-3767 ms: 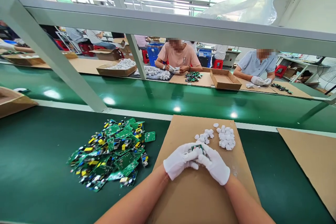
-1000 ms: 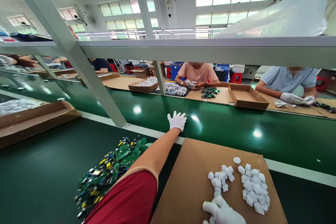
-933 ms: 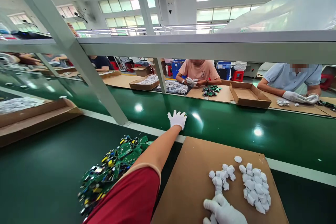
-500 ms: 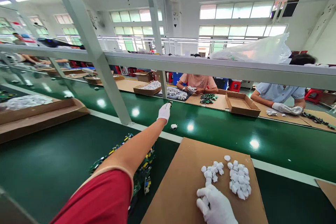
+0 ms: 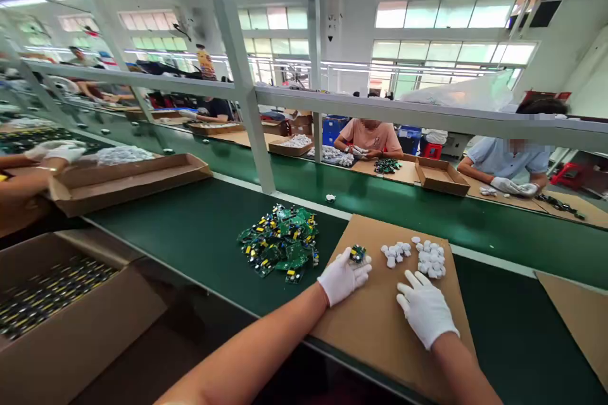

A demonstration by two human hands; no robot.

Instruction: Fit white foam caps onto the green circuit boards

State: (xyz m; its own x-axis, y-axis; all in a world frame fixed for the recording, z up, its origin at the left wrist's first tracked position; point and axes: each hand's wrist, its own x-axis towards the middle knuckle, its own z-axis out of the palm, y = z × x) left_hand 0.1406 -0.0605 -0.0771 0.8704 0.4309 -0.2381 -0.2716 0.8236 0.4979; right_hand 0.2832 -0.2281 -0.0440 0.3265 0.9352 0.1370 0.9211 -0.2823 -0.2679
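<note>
From my remote seat I see two forearms (image 5: 266,348) rise from the bottom edge; at lower left stands a deep cardboard box (image 5: 114,335) packed with rows of dark and yellow parts. I have the right hand (image 5: 425,310), white-gloved, palm down over a flat cardboard sheet (image 5: 365,323), fingers spread and pointing forward; whether it touches the sheet I cannot tell. The left hand (image 5: 341,281), gloved alike and turned partly palm up, pinches one small circuit board (image 5: 358,254) between thumb and fingers, above the sheet's left side. Just beyond the right fingertips lie a smaller white cluster (image 5: 396,253) and a larger white cluster (image 5: 431,259). Left of the sheet, a heap of boards (image 5: 282,240) rests on the dark green tabletop (image 5: 190,228). Farther left, another person's gloved hands (image 5: 59,150) are near a cardboard tray (image 5: 128,188) of white pieces. Behind runs a glossy green surface (image 5: 389,202) bearing a white-topped piece (image 5: 331,198). Across it sit a person in pink (image 5: 373,136), whose chest print is too small to read, and a person in light blue (image 5: 484,155). Overhead, a metal shelf (image 5: 475,115) carries a clear plastic bag (image 5: 468,92), its faint green marks too blurred to read, before bright windows (image 5: 441,12).
</note>
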